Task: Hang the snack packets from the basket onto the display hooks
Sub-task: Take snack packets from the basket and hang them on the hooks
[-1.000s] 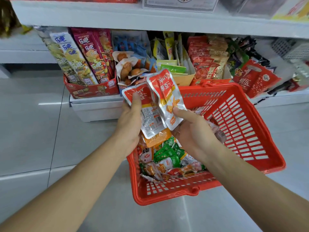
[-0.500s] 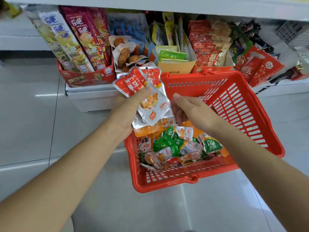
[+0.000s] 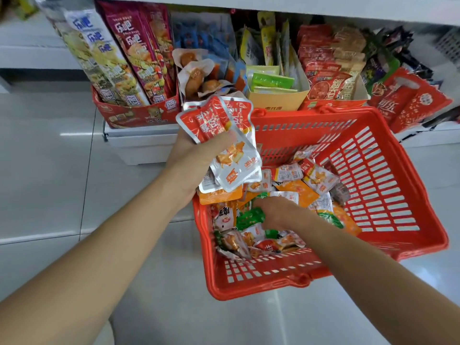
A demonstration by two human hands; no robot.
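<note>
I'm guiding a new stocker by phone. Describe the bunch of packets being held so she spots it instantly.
Find the red basket in front of the low shelf. Above its far left corner, the left hand grips a fan of packets. Red tops with white lettering, silver bottoms, and they alone are lifted clear of the loose pile inside.

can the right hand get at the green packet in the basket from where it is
Probably yes: the right hand is down inside the red basket, fingertips next to the green packet, which lies uppermost with nothing covering it.
</note>
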